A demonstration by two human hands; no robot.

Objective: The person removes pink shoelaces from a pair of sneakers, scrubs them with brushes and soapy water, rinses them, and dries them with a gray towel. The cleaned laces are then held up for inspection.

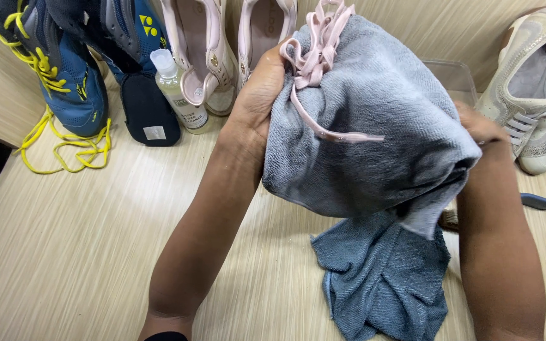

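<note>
- Head view: left hand [257, 101] is clamping the grey towel [374, 145] and pink laces [314, 57] together.
- Right hand [478, 126] is lying mostly hidden behind the towel; its grip cannot be told, though it is probably touching cloth.

Shoes [200, 53], bottle [178, 88] crowd back; near-left tabletop [71, 252] open.

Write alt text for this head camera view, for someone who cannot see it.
Two hands hold up a grey towel with pale pink shoelaces bunched on top; the left hand grips its edge, the right hand is mostly hidden behind it. On the wooden table behind stand blue shoes with yellow laces, a cleaner bottle and pale shoes.
</note>
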